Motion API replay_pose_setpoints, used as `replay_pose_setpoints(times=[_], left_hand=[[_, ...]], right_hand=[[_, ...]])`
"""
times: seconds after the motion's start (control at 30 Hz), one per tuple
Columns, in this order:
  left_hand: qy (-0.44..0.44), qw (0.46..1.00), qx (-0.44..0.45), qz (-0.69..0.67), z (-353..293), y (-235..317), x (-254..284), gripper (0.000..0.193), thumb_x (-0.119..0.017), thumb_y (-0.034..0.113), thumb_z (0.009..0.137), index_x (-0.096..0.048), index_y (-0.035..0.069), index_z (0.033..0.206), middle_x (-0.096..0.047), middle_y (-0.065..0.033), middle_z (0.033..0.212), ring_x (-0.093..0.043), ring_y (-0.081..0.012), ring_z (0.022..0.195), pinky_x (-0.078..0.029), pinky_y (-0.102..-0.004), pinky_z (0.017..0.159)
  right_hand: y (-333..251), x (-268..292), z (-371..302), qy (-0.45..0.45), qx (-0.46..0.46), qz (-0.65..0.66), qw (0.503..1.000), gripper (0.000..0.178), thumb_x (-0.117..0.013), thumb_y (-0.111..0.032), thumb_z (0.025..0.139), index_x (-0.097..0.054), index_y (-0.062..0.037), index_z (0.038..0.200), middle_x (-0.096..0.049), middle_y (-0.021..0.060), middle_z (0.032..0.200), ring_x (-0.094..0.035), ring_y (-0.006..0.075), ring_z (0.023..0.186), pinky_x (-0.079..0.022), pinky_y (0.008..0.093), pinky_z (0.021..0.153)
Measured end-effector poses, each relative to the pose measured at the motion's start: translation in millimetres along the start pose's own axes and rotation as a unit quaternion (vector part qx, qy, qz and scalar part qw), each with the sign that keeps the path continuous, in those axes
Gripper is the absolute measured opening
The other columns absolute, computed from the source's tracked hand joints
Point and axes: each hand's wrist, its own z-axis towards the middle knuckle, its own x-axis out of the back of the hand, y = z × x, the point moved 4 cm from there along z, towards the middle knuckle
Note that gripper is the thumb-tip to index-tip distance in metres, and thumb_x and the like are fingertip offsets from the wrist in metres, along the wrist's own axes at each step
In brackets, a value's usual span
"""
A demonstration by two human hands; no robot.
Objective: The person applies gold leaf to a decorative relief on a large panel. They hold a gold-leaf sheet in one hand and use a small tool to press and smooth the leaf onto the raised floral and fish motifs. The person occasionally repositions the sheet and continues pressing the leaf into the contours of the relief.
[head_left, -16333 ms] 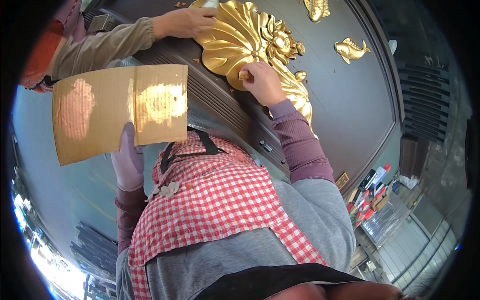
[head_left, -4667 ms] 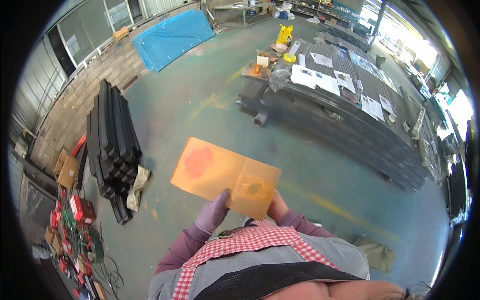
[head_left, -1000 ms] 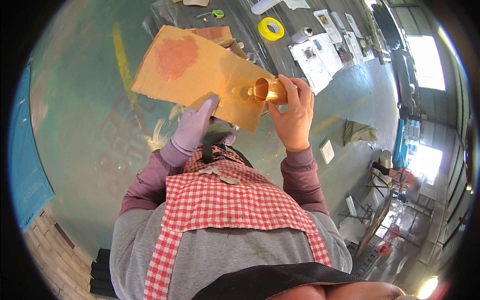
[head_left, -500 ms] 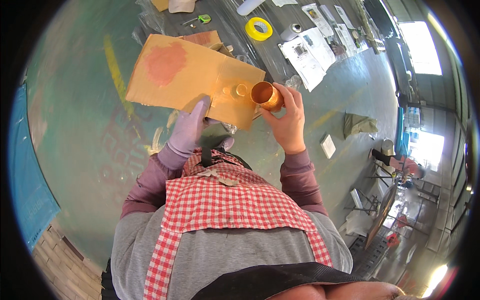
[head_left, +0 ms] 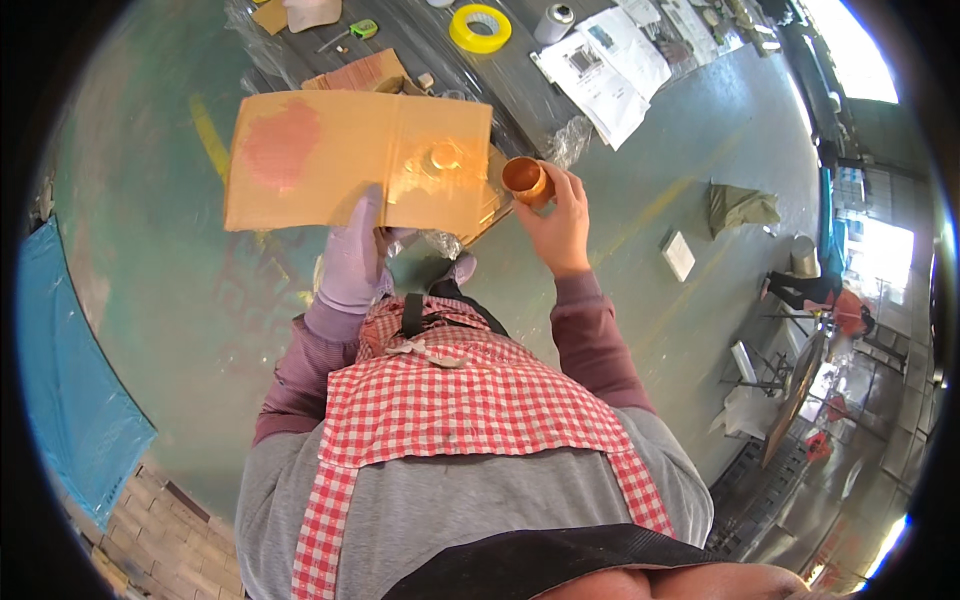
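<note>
Held a small coppery cup (head_left: 528, 182) in the bare right hand (head_left: 562, 225), with thumb and fingers curled snugly round its side and its mouth facing up; saw a copper-brown inside, perhaps too shadowed to reveal any contents. Pinched a cardboard sheet (head_left: 350, 150) by its lower edge in the gloved left hand (head_left: 350, 262), with a reddish patch (head_left: 282, 145) and a gold patch (head_left: 430, 180) uppermost. Held the cup just right of the cardboard, apart from it. Had sheets (head_left: 590, 85) of unreadable print on the worktop (head_left: 515, 90) beyond.
</note>
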Motion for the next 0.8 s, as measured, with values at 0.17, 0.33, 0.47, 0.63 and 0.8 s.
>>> replay_pose_setpoints(times=[0.17, 0.33, 0.47, 0.63, 0.8], left_hand=[[0.101, 0.968, 0.16, -0.165, 4.9, -11.4, 2.6, 0.038, -0.058, 0.031, 0.115, -0.061, 0.0, 0.137, -0.069, -0.0116, 0.131, -0.072, -0.025, 0.115, -0.064, -0.0405, 0.087], [0.132, 0.908, 0.229, -0.324, -4.5, -10.8, -8.0, 0.05, -0.054, 0.038, 0.116, -0.053, 0.001, 0.149, -0.061, -0.0113, 0.143, -0.063, -0.0228, 0.129, -0.056, -0.0378, 0.104], [0.143, 0.897, 0.246, -0.339, -4.4, 19.2, -52.0, 0.055, -0.044, 0.039, 0.119, -0.047, -0.001, 0.156, -0.056, -0.0147, 0.152, -0.058, -0.0254, 0.137, -0.047, -0.0419, 0.117], [0.124, 0.914, 0.249, -0.295, -0.7, -11.0, -57.5, 0.056, -0.052, 0.038, 0.117, -0.047, 0.0, 0.157, -0.058, -0.0139, 0.147, -0.061, -0.0246, 0.131, -0.055, -0.0378, 0.104], [-0.007, 0.977, 0.199, -0.073, 30.2, -14.6, -87.1, 0.055, -0.055, 0.039, 0.115, -0.049, -0.001, 0.153, -0.06, -0.013, 0.141, -0.064, -0.0255, 0.125, -0.057, -0.0357, 0.099]], right_hand=[[121.8, -85.8, -17.4, -0.074, -0.115, 0.023, 0.99, 0.069, -0.092, -0.032, 0.076, -0.068, -0.0129, 0.138, -0.076, 0.0107, 0.124, -0.065, 0.0359, 0.117, -0.052, 0.0473, 0.104], [151.0, -160.1, -17.9, -0.136, -0.13, 0.158, 0.969, 0.055, -0.089, -0.015, 0.074, -0.073, -0.0097, 0.126, -0.077, 0.0178, 0.117, -0.07, 0.0403, 0.109, -0.055, 0.0479, 0.1], [178.1, -201.6, -35.8, -0.142, -0.067, 0.099, 0.983, 0.057, -0.082, -0.009, 0.074, -0.071, -0.0118, 0.13, -0.074, 0.0174, 0.125, -0.068, 0.0397, 0.118, -0.054, 0.0487, 0.106], [187.6, -208.4, -42.3, -0.197, -0.114, 0.084, 0.97, 0.075, -0.082, -0.008, 0.075, -0.058, -0.0148, 0.146, -0.063, 0.0161, 0.137, -0.06, 0.0408, 0.13, -0.052, 0.0486, 0.11], [205.4, -141.1, -69.6, -0.158, -0.211, 0.123, 0.957, 0.067, -0.074, -0.007, 0.083, -0.057, -0.0137, 0.147, -0.062, 0.0161, 0.137, -0.065, 0.041, 0.124, -0.055, 0.049, 0.105]])
